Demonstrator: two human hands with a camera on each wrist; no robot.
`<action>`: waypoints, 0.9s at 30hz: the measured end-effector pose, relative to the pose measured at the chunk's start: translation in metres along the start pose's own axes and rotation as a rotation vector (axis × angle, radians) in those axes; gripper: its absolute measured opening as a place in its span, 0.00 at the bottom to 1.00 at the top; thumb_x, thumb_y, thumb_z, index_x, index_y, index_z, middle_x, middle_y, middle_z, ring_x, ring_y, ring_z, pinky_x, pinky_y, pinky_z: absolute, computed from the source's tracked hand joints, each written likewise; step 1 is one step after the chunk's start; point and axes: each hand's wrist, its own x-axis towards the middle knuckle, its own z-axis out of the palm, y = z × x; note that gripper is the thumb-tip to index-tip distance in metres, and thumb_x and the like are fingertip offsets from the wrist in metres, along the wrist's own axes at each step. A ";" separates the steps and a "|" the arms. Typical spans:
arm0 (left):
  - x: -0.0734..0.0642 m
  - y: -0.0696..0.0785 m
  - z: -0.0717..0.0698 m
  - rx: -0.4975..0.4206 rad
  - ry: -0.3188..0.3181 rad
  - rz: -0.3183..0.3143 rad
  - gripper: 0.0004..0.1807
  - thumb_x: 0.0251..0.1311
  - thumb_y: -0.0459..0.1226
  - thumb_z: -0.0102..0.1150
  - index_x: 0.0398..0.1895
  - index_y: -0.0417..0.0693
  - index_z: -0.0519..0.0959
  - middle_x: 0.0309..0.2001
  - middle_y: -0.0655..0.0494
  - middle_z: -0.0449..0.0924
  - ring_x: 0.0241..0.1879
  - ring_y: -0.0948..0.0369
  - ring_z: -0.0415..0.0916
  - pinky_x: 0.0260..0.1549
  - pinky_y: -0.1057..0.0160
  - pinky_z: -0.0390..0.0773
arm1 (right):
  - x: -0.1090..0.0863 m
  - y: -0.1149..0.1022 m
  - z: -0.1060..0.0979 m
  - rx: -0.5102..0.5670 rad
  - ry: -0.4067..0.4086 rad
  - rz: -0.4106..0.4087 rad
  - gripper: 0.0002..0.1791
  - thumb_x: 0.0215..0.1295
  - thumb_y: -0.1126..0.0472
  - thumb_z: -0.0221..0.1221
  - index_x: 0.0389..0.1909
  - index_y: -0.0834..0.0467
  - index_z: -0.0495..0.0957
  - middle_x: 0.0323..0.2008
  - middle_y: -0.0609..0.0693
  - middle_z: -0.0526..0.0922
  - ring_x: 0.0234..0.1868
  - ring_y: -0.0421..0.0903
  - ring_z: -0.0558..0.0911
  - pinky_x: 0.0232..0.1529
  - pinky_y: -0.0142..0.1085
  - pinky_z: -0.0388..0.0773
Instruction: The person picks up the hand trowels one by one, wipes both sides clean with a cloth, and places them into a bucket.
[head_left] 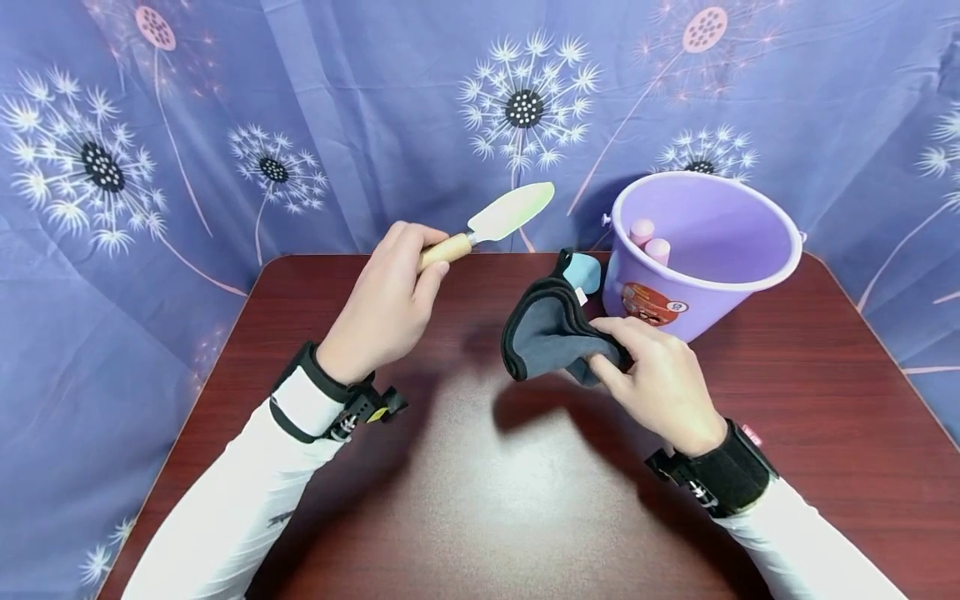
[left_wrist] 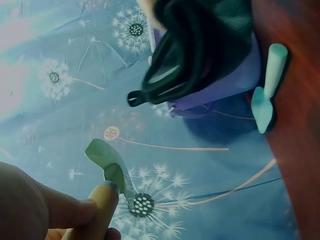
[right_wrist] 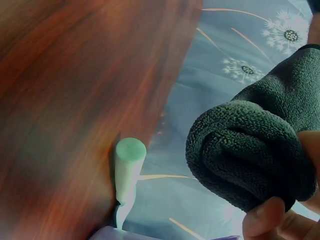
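**grey cloth (head_left: pixel 543 337) and wooden-handled trowel (head_left: pixel 487 226) both held above the worktop (head_left: pixel 450 500)**

left hand (head_left: pixel 390 300): fingers and thumb curled round the trowel's pale wooden handle. the light green blade points up and away from the person, to the right, in front of the blue dandelion-print curtain (head_left: pixel 390 108).

right hand (head_left: pixel 663 379): fingers and thumb pinch one end of the cloth, which is folded over itself. its edges are bound in black, a black loop projects at the far corner, and a fuzzy pile shows in the right wrist view. it is held just left of the purple bucket (head_left: pixel 701 310); contact between the two cannot be told.

bucket: upright towards the rear right of the worktop, with a reddish label (head_left: pixel 654 305) on its near wall. two pink cylindrical pieces (head_left: pixel 649 242) show inside, against the left wall; their lower parts are hidden.

second trowel (left_wrist: pixel 270 82): pale green handle, light blue-green blade, lying on the worktop beside the bucket. the head view shows only part of it behind the cloth.

person: white sleeves, a black strap (head_left: pixel 738 471) round each wrist.
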 end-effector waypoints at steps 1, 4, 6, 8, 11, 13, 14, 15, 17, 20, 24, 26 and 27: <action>0.005 0.002 -0.001 0.007 -0.008 0.008 0.11 0.72 0.34 0.51 0.54 0.41 0.74 0.44 0.53 0.72 0.42 0.58 0.65 0.41 0.60 0.66 | -0.001 0.000 0.000 -0.003 -0.003 -0.002 0.17 0.60 0.56 0.60 0.51 0.49 0.82 0.36 0.40 0.79 0.29 0.40 0.74 0.29 0.41 0.72; 0.018 0.008 -0.004 0.020 -0.038 0.026 0.11 0.72 0.34 0.51 0.53 0.42 0.74 0.43 0.55 0.72 0.42 0.59 0.64 0.42 0.61 0.65 | -0.002 0.000 0.001 -0.010 -0.012 -0.012 0.17 0.60 0.55 0.60 0.50 0.49 0.82 0.36 0.39 0.79 0.30 0.40 0.76 0.29 0.42 0.73; 0.027 0.013 -0.005 0.032 -0.061 0.040 0.11 0.72 0.34 0.51 0.53 0.42 0.74 0.44 0.55 0.72 0.43 0.59 0.65 0.44 0.61 0.65 | -0.003 0.000 0.002 -0.014 -0.019 -0.019 0.16 0.60 0.55 0.61 0.50 0.48 0.82 0.35 0.39 0.79 0.29 0.39 0.75 0.28 0.41 0.72; 0.035 0.019 -0.004 0.053 -0.084 0.058 0.11 0.72 0.34 0.51 0.53 0.42 0.74 0.44 0.55 0.72 0.43 0.59 0.65 0.44 0.62 0.65 | -0.004 -0.001 0.002 -0.018 -0.028 -0.026 0.15 0.61 0.54 0.61 0.49 0.48 0.82 0.35 0.38 0.78 0.28 0.39 0.74 0.26 0.40 0.71; 0.048 0.030 -0.002 0.095 -0.125 0.078 0.11 0.72 0.34 0.50 0.53 0.43 0.74 0.45 0.55 0.71 0.44 0.59 0.65 0.45 0.62 0.65 | -0.006 -0.002 0.003 -0.021 -0.040 -0.030 0.15 0.61 0.54 0.61 0.49 0.47 0.82 0.34 0.36 0.77 0.26 0.38 0.71 0.24 0.38 0.69; 0.057 0.039 0.000 0.125 -0.155 0.107 0.11 0.73 0.35 0.50 0.53 0.42 0.74 0.45 0.54 0.72 0.44 0.58 0.65 0.46 0.62 0.65 | -0.007 -0.002 0.003 -0.024 -0.047 -0.034 0.15 0.61 0.53 0.61 0.49 0.47 0.82 0.35 0.36 0.78 0.26 0.38 0.72 0.24 0.39 0.70; 0.062 0.044 0.001 0.140 -0.175 0.116 0.11 0.73 0.36 0.50 0.54 0.42 0.74 0.45 0.55 0.72 0.45 0.58 0.66 0.46 0.62 0.65 | -0.008 -0.002 0.003 -0.027 -0.050 -0.037 0.15 0.61 0.53 0.61 0.49 0.47 0.82 0.36 0.36 0.78 0.27 0.38 0.73 0.25 0.39 0.71; 0.067 0.049 0.002 0.156 -0.195 0.130 0.11 0.73 0.36 0.50 0.54 0.42 0.74 0.45 0.55 0.72 0.45 0.58 0.66 0.47 0.62 0.65 | -0.009 -0.003 0.003 -0.030 -0.053 -0.041 0.15 0.61 0.53 0.61 0.49 0.47 0.82 0.36 0.36 0.78 0.27 0.39 0.74 0.25 0.40 0.72; 0.078 0.058 0.006 0.186 -0.235 0.152 0.12 0.74 0.36 0.49 0.54 0.42 0.74 0.45 0.54 0.73 0.46 0.58 0.68 0.46 0.63 0.66 | -0.011 -0.003 0.003 -0.037 -0.062 -0.050 0.16 0.61 0.53 0.60 0.50 0.48 0.82 0.37 0.36 0.79 0.28 0.39 0.76 0.25 0.41 0.73; 0.096 0.067 0.011 0.262 -0.299 0.157 0.13 0.75 0.38 0.47 0.56 0.43 0.73 0.47 0.55 0.73 0.47 0.59 0.69 0.46 0.66 0.67 | -0.013 -0.004 0.004 -0.047 -0.072 -0.061 0.17 0.61 0.52 0.60 0.51 0.48 0.82 0.38 0.36 0.79 0.30 0.39 0.78 0.26 0.41 0.74; 0.123 0.075 0.021 0.363 -0.364 0.161 0.13 0.76 0.38 0.45 0.56 0.45 0.74 0.49 0.56 0.74 0.49 0.60 0.68 0.49 0.66 0.67 | -0.016 -0.006 0.004 -0.049 -0.082 -0.071 0.17 0.61 0.52 0.61 0.51 0.48 0.82 0.38 0.37 0.79 0.30 0.39 0.78 0.26 0.41 0.74; 0.135 0.078 0.027 0.388 -0.384 0.175 0.13 0.76 0.37 0.43 0.55 0.45 0.75 0.50 0.55 0.74 0.50 0.59 0.68 0.50 0.65 0.66 | -0.017 -0.007 0.004 -0.046 -0.088 -0.073 0.17 0.61 0.52 0.61 0.51 0.48 0.82 0.37 0.37 0.79 0.30 0.38 0.77 0.26 0.40 0.74; 0.140 0.079 0.030 0.389 -0.393 0.178 0.13 0.76 0.37 0.43 0.55 0.45 0.75 0.50 0.55 0.74 0.49 0.59 0.68 0.50 0.65 0.66 | -0.018 -0.008 0.004 -0.044 -0.090 -0.075 0.17 0.61 0.53 0.61 0.51 0.48 0.82 0.37 0.37 0.79 0.29 0.38 0.76 0.25 0.41 0.74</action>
